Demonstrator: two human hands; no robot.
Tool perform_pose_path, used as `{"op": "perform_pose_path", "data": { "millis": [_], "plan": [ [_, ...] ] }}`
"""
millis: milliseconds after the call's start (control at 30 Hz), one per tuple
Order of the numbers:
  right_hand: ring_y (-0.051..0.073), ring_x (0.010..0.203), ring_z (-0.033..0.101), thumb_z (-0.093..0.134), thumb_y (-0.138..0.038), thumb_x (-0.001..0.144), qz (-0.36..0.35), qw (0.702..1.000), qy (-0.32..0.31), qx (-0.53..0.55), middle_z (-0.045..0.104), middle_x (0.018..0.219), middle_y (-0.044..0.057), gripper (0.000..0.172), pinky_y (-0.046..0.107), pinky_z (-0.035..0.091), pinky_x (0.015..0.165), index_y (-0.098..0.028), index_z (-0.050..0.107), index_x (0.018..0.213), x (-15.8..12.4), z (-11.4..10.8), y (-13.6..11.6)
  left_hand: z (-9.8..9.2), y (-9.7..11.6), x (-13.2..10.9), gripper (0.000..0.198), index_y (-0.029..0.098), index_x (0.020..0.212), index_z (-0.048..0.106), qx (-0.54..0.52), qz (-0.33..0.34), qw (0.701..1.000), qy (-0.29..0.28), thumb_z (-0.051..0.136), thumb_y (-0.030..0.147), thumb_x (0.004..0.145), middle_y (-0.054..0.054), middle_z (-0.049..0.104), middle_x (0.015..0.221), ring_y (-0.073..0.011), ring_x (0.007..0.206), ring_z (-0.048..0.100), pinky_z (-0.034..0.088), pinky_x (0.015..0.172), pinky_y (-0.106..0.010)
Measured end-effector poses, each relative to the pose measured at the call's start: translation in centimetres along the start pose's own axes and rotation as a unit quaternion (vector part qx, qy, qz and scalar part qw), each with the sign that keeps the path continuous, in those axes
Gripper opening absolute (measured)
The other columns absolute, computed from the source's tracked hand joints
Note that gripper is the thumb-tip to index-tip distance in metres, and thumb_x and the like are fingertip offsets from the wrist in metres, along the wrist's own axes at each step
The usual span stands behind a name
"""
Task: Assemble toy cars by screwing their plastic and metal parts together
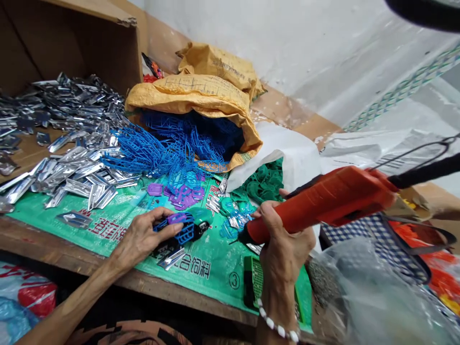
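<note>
Red power driver [323, 197]: hard plastic shell, low sheen, scuffed. Blue openwork piece [185, 234]: smooth plastic; the purple piece [177, 218] against it also plastic, faintly shiny. Silver pieces [82, 175]: mirror-bright, metallic finish; whether solid metal or coated plastic, cannot tell. Green parts [264, 182]: plastic, dull gloss. Yellow sack [194, 88]: woven plastic look, creased, soft sheen. Green sheet [223, 255]: printed, plastic-looking, wrinkled, slightly glossy. Table edge [72, 262]: bare wood, matt, worn rough. Box [118, 60]: brown cardboard, matt, torn lip. Clear bag [381, 287]: thin plastic film, crinkled, glossy. Bracelet [282, 331]: smooth white beads, polished.
</note>
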State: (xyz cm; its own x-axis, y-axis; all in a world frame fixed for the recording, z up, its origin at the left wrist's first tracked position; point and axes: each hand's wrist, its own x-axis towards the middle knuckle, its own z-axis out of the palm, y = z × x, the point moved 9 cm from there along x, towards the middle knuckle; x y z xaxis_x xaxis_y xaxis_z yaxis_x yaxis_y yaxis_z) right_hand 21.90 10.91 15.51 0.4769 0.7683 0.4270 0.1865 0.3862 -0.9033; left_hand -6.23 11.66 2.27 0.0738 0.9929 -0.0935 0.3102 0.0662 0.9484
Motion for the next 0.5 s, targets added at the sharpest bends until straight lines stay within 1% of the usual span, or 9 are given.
{"op": "perform_pose_path", "data": {
  "millis": [67,133,167,233,300,333,367,433,500],
  "plan": [
    [0.013,0.068,0.068,0.087,-0.034,0.075,-0.011,0.999,0.008,-0.035,0.071,0.084,-0.004,0.058,0.03,0.055,0.071,-0.021,0.061,0.126,0.2,0.0,-0.2,-1.5,-1.0,0.1,0.054,0.023,0.102,0.075,-0.073,-0.032,0.996,0.035,0.073,0.07,0.076,-0.001,0.074,0.084,-0.0215,0.075,0.066,0.048,0.066,-0.03],
    [0.016,0.084,0.069,0.084,-0.038,0.078,-0.015,0.997,0.0,-0.076,0.071,0.098,0.0,0.059,0.034,0.055,0.082,-0.023,0.058,0.129,0.3,0.1,-0.2,-2.7,-2.2,0.0,0.055,0.022,0.103,0.075,-0.151,-0.05,0.985,0.074,0.077,0.068,0.074,-0.003,0.076,0.092,-0.0236,0.085,0.067,0.05,0.072,-0.031],
    [0.019,0.094,0.069,0.082,-0.039,0.08,-0.016,0.995,-0.005,-0.095,0.07,0.109,0.003,0.061,0.037,0.055,0.089,-0.024,0.055,0.133,0.1,0.2,-0.1,-3.2,-2.8,0.0,0.054,0.021,0.102,0.075,-0.184,-0.059,0.977,0.091,0.079,0.066,0.074,-0.004,0.076,0.095,-0.0242,0.089,0.067,0.051,0.075,-0.031],
    [0.023,0.115,0.063,0.08,-0.04,0.081,-0.019,0.991,-0.01,-0.135,0.062,0.133,0.01,0.075,0.043,0.051,0.101,-0.025,0.045,0.145,-0.9,0.1,0.3,-3.7,-3.8,-0.3,0.055,0.02,0.105,0.075,-0.231,-0.078,0.963,0.115,0.083,0.063,0.073,-0.006,0.076,0.102,-0.0249,0.094,0.067,0.051,0.077,-0.032],
    [0.027,0.124,0.058,0.078,-0.042,0.082,-0.009,0.985,-0.002,-0.172,0.051,0.146,0.014,0.088,0.048,0.048,0.106,-0.026,0.032,0.156,-2.7,-0.2,1.5,-3.6,-4.2,-0.6,0.06,0.019,0.114,0.073,-0.255,-0.088,0.956,0.114,0.083,0.062,0.073,-0.007,0.076,0.109,-0.0256,0.098,0.067,0.05,0.078,-0.032],
    [0.028,0.123,0.057,0.077,-0.043,0.083,0.003,0.981,0.002,-0.194,0.05,0.147,0.016,0.089,0.049,0.048,0.104,-0.025,0.031,0.157,-3.9,-0.4,2.3,-3.5,-4.1,-0.6,0.063,0.02,0.119,0.071,-0.259,-0.086,0.956,0.107,0.082,0.062,0.074,-0.007,0.076,0.11,-0.0259,0.1,0.067,0.05,0.08,-0.032],
    [0.028,0.119,0.057,0.075,-0.045,0.084,0.019,0.976,0.0,-0.215,0.05,0.145,0.017,0.085,0.049,0.049,0.101,-0.024,0.034,0.155,-5.2,-0.6,3.4,-3.4,-3.8,-0.7,0.065,0.02,0.123,0.069,-0.257,-0.081,0.958,0.096,0.081,0.063,0.075,-0.007,0.075,0.109,-0.0259,0.102,0.067,0.05,0.082,-0.032],
    [0.026,0.109,0.059,0.072,-0.045,0.087,0.04,0.966,-0.048,-0.25,0.054,0.139,0.016,0.074,0.047,0.051,0.095,-0.023,0.04,0.151,-7.8,0.1,5.3,-3.1,-3.2,-0.7,0.065,0.022,0.128,0.067,-0.242,-0.067,0.965,0.078,0.077,0.064,0.08,-0.005,0.076,0.106,-0.0252,0.103,0.067,0.049,0.085,-0.032],
    [0.023,0.101,0.061,0.068,-0.039,0.091,0.037,0.947,-0.191,-0.256,0.06,0.13,0.013,0.062,0.041,0.054,0.087,-0.023,0.045,0.147,-10.3,2.7,7.0,-3.0,-2.7,-0.7,0.062,0.025,0.13,0.066,-0.217,-0.052,0.972,0.069,0.073,0.065,0.083,-0.003,0.075,0.101,-0.0239,0.1,0.066,0.048,0.085,-0.031]
  ]
}}
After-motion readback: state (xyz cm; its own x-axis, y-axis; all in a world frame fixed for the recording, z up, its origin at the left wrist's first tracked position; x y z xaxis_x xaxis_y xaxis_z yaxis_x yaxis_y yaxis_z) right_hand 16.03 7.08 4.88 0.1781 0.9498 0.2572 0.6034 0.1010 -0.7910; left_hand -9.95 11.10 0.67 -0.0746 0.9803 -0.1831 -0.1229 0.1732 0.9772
